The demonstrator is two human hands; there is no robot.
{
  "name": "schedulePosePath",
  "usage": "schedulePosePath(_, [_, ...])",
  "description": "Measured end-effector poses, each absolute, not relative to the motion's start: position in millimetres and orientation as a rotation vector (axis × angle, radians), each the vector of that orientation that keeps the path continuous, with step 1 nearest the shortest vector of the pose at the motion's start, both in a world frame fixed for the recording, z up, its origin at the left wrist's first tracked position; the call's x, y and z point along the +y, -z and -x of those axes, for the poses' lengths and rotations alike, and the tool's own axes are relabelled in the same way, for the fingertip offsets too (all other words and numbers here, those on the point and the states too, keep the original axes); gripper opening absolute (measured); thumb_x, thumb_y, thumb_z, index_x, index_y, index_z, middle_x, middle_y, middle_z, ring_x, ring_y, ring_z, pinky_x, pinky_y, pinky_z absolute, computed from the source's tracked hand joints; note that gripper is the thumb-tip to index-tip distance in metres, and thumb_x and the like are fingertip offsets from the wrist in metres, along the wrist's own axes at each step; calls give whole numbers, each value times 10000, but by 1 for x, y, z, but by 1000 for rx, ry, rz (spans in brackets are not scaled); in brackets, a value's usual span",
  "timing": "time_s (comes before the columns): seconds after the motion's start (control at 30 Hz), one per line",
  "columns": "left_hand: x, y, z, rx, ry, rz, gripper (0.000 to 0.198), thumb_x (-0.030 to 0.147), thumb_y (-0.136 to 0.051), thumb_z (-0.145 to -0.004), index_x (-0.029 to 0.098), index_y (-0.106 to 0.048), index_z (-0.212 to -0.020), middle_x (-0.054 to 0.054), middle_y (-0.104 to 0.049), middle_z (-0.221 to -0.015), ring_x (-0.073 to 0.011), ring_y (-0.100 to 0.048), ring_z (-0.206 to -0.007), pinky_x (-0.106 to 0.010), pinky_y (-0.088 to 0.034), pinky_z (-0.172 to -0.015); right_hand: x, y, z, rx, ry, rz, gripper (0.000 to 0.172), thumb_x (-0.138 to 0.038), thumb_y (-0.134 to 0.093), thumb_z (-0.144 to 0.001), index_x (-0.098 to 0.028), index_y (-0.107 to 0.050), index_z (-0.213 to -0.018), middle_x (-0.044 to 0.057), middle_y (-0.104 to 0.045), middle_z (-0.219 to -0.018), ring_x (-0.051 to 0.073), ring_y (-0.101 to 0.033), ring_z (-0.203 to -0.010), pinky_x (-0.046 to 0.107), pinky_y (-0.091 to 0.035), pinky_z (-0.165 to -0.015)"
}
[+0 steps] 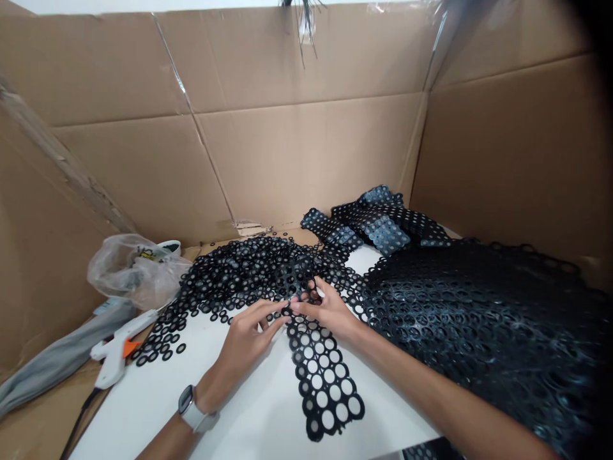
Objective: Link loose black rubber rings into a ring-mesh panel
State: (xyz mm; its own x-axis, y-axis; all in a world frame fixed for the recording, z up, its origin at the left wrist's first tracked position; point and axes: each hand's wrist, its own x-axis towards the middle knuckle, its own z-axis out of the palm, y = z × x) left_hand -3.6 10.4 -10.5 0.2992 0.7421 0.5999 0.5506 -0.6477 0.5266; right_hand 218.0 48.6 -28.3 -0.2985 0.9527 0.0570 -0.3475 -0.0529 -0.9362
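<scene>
A strip of joined black rings (329, 377) lies on the white tabletop (230, 409), its far end lifted between my hands. My left hand (256, 326) pinches the strip's left edge with thumb and fingertips. Opposite it, my right hand (332, 310) grips the raised part, fingers curled around the ring edges. The fingertips of both hands almost meet. Just beyond them spreads a heap of loose black rings (234, 265). Whether a single loose ring is also between the fingers is too small to tell.
To the left lie a white glue gun (115, 358) with an orange trigger, a clear plastic bag (138, 271) and a grey cloth (62, 358). A large ring sheet (469, 332) covers the right side. Folded ring strips (383, 220) sit behind. Cardboard walls (306, 153) enclose the table.
</scene>
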Motion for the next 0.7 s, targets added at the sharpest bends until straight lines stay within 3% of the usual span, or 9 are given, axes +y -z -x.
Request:
schedulePosePath(0.2, [10, 7, 6, 1296, -1296, -2209, 207, 357, -793, -1025, 284, -842, -1212, -21, -821, -1044, -82, -599, -573, -221, -519, -556, 46, 23, -225, -1188, -1677, 748, 670, -409, -1089, -623, -260, -579, -1032, 16, -779, -1075, 254, -783, -1059, 407, -619, -982])
schedulePosePath(0.37, [12, 8, 7, 1367, -1229, -1862, 292, 480, -830, -968, 229, -774, -1106, -26, -784, -1073, -69, -559, -498, -218, -483, -465, 44, 26, -222, -1246, -1637, 778, 634, -343, -1067, -622, -264, -558, -990, -2, -771, -1015, 249, -768, -1013, 393, -608, -920])
schedulePosePath(0.47, [12, 6, 7, 1348, -1236, -1980, 251, 466, -828, -975, 239, -815, -1082, -53, -793, -1123, -103, -625, -610, -241, -561, -579, 45, 29, -220, -1251, -1619, 781, 599, -327, -1037, -645, -268, -538, -971, -13, -752, -963, 243, -754, -983, 384, -598, -887])
schedulePosePath(0.6, [10, 4, 6, 1272, -1153, -2088, 242, 453, -753, -1031, 281, -890, -1134, -107, -802, -1137, -225, -756, -947, -262, -591, -636, 44, 30, -220, -1250, -1603, 795, 597, -319, -1018, -646, -275, -513, -963, -39, -705, -890, 220, -726, -925, 361, -582, -861])
schedulePosePath(0.63, [10, 4, 6, 1261, -1129, -2035, 254, 465, -742, -1035, 275, -896, -1105, -111, -802, -1113, -237, -763, -958, -261, -584, -610, 43, 29, -220, -1252, -1600, 798, 596, -324, -1015, -649, -276, -510, -963, -42, -695, -882, 216, -719, -909, 357, -578, -850])
schedulePosePath(0.7, [11, 5, 5, 1258, -1103, -1898, 304, 509, -741, -1026, 245, -890, -1003, -101, -798, -1042, -205, -745, -797, -263, -559, -555, 42, 27, -220, -1262, -1594, 803, 597, -331, -1015, -646, -276, -508, -956, -48, -677, -875, 207, -703, -882, 346, -568, -833])
